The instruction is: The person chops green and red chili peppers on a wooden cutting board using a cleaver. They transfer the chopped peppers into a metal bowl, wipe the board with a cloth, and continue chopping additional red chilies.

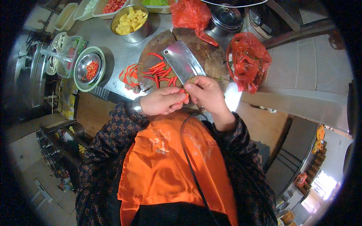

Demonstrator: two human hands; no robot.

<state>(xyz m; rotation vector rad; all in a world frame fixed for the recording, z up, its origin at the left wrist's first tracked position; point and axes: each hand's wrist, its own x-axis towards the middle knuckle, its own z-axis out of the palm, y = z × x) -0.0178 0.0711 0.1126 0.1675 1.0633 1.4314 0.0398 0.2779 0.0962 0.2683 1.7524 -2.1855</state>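
Observation:
My left hand [164,100] holds red chili peppers [185,95] over the near edge of a round wooden chopping board [215,60]. Close against it, my right hand [208,91] pinches green stems [192,79] between thumb and forefinger. A cleaver [182,60] lies flat on the board beyond my hands, its handle mostly hidden by the right one. Left of the blade is a loose pile of whole red chilies [159,70]. A red-and-grey striped cloth or glove [129,76] rests at the board's left edge.
Chopped red chilies fill part of a steel bowl [82,67] set in a pale green basin [77,84]. Farther back stands a steel pot [141,35] of yellow chunks. Red plastic bags [191,14] lie behind, and a bag-covered basket [249,60] sits right of the board.

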